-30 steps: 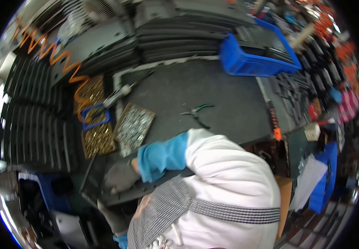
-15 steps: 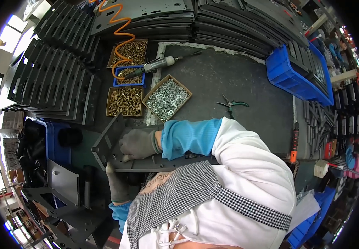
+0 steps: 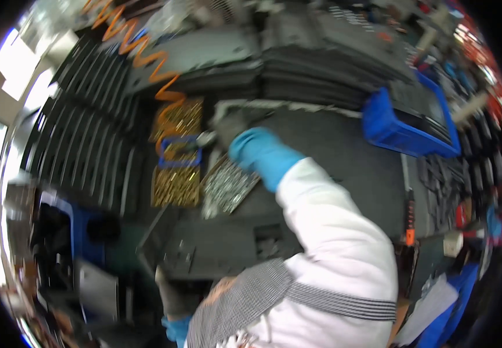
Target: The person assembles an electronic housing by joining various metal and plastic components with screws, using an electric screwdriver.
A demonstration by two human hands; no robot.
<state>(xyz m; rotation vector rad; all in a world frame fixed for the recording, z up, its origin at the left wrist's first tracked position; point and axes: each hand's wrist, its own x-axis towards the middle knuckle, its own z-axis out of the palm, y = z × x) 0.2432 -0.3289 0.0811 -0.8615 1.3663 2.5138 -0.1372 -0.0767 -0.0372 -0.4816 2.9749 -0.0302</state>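
Note:
A dark sheet-metal panel with a raised flange on its left lies in front of me. A few small studs or screws stand on it. My left hand, in a grey glove, grips the panel's near left corner; its fingers are partly hidden. Stretched forward, my right hand is over the silver air tool, smeared by motion. Whether its fingers are closed on the tool does not show. Just nearer than that hand sits a box of silver nuts.
Boxes of brass-coloured fasteners stand left of the nuts, one a blue tray. An orange coiled hose hangs above. Stacked dark panels rise at left; others line the back. A blue bin and orange-handled screwdriver are at right.
My right hand has left the panel and moved forward to the air tool. The whole view has shifted, so the bench sits lower. My left hand stays at the panel's corner.

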